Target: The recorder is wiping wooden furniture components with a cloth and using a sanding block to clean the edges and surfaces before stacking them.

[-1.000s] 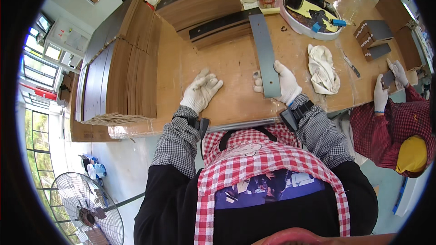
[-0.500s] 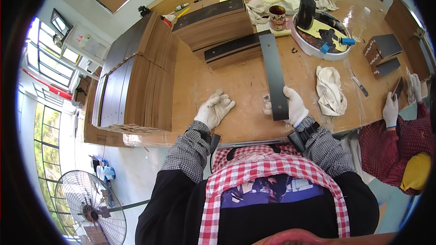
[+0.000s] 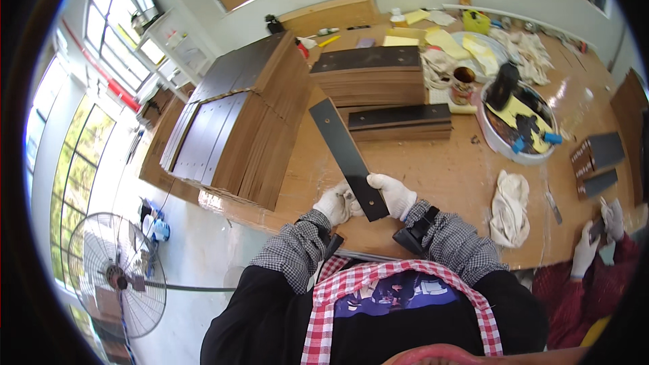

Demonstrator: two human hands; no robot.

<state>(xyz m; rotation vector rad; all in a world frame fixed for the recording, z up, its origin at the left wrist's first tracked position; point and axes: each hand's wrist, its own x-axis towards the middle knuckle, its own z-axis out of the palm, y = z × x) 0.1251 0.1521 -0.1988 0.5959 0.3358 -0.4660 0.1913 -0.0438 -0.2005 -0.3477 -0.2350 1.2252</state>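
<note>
Both my hands wear white knit gloves. A long, narrow dark board (image 3: 346,155) with a hole near each end is held over the table, tilted, its far end to the left. My right hand (image 3: 393,196) grips its right edge near the close end, thumb on top and the other fingers hidden beneath. Against the opposite edge, my left hand (image 3: 337,204) is closed with curled fingers, partly hidden by the board. Beyond the board lies a short stack of similar dark boards (image 3: 399,120).
Taller board stacks stand at the left (image 3: 270,135) and back (image 3: 368,78). To the right are a white cloth (image 3: 510,209), a knife (image 3: 554,207), a stained tub (image 3: 487,122) with a dark bottle (image 3: 503,86), and a can (image 3: 462,84). A co-worker's gloved hands (image 3: 585,250) hold a small dark piece at far right.
The board has swung and moved left, toward me. My left hand went from open and apart to closed at its edge. The whole view has shifted.
</note>
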